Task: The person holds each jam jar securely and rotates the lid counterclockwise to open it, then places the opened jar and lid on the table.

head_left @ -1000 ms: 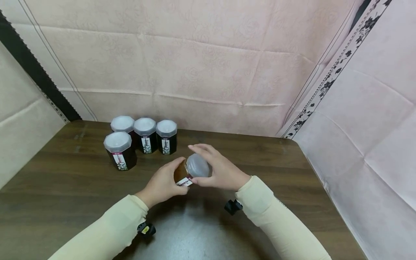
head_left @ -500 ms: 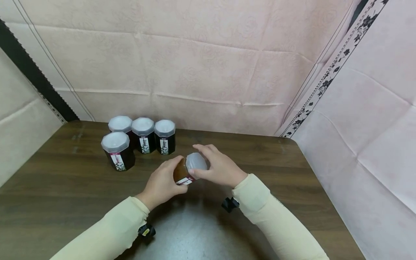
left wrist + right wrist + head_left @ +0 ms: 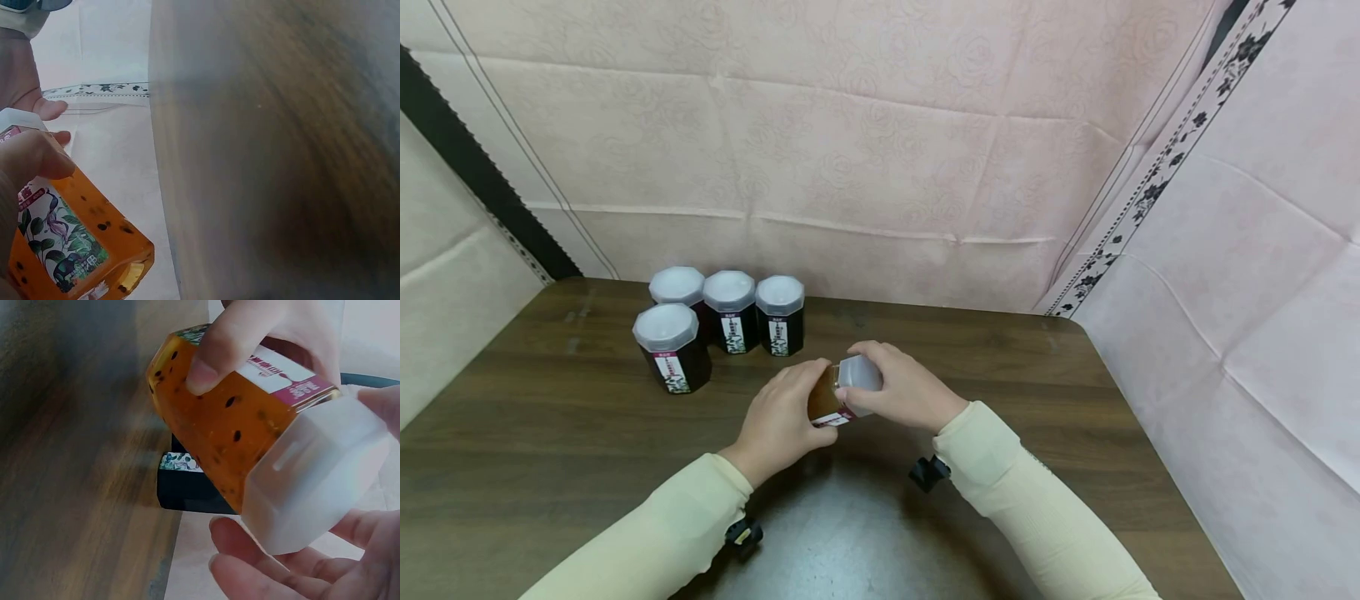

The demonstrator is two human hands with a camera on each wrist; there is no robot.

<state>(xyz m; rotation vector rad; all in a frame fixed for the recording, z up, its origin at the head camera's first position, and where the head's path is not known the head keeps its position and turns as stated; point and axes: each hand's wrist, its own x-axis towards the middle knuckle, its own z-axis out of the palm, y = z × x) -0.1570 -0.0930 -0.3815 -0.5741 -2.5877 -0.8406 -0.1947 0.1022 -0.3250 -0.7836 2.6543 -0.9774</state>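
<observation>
Tilted on its side above the table is a jar (image 3: 823,402) of orange, see-through contents with dark seeds. My left hand (image 3: 781,410) grips its body, thumb along the near side by the label; in the right wrist view a finger presses the orange wall (image 3: 219,425). The jar's frosted white, many-sided lid (image 3: 315,475) points right. Around that lid my right hand (image 3: 910,388) has its thumb on the near side and its fingers on the far side. The left wrist view shows the jar's base (image 3: 128,272) and picture label (image 3: 59,237).
At the back left of the wooden table (image 3: 1000,375) several dark jars with whitish lids stand upright close together, among them a front jar (image 3: 676,367) and a rightmost jar (image 3: 782,329). Pale cloth (image 3: 880,150) hangs behind the table and at both sides.
The jar has turned further onto its side, its lid now facing more to the right. My right thumb has come up onto the lid, and the left hand has shifted slightly right.
</observation>
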